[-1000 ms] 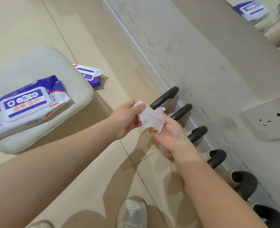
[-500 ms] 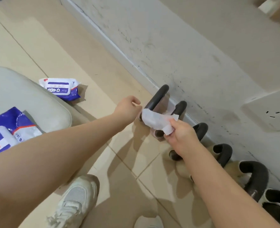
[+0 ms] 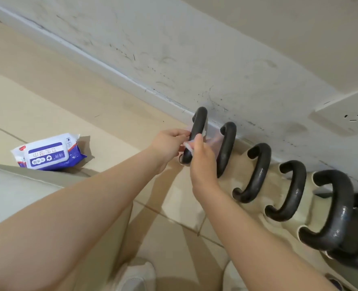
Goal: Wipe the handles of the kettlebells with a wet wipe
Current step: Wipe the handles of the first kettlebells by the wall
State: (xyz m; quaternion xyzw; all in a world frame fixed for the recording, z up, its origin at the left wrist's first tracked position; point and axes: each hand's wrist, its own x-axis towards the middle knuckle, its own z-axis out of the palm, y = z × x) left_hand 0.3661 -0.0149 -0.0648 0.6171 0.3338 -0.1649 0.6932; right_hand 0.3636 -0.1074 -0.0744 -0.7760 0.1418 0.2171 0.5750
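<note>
Several kettlebells stand in a row along the wall, each with a black curved handle. The far-left handle (image 3: 198, 131) has a white wet wipe (image 3: 212, 141) wrapped around its lower part. My left hand (image 3: 167, 147) pinches the wipe on the handle's left side. My right hand (image 3: 202, 164) grips the wipe on the right side, just in front of the second handle (image 3: 226, 150). Most of the wipe is hidden by my fingers and the handle.
A blue and white pack of wet wipes (image 3: 47, 153) lies on the tiled floor to the left. A pale cushioned seat (image 3: 16, 192) sits at the lower left. The wall carries a socket (image 3: 346, 118) at the right. My white shoes (image 3: 136, 276) are below.
Both hands moved forward from holding the wipe in the air to wrapping it around the far-left handle. The view came closer to the kettlebells and the large wipe pack left the frame.
</note>
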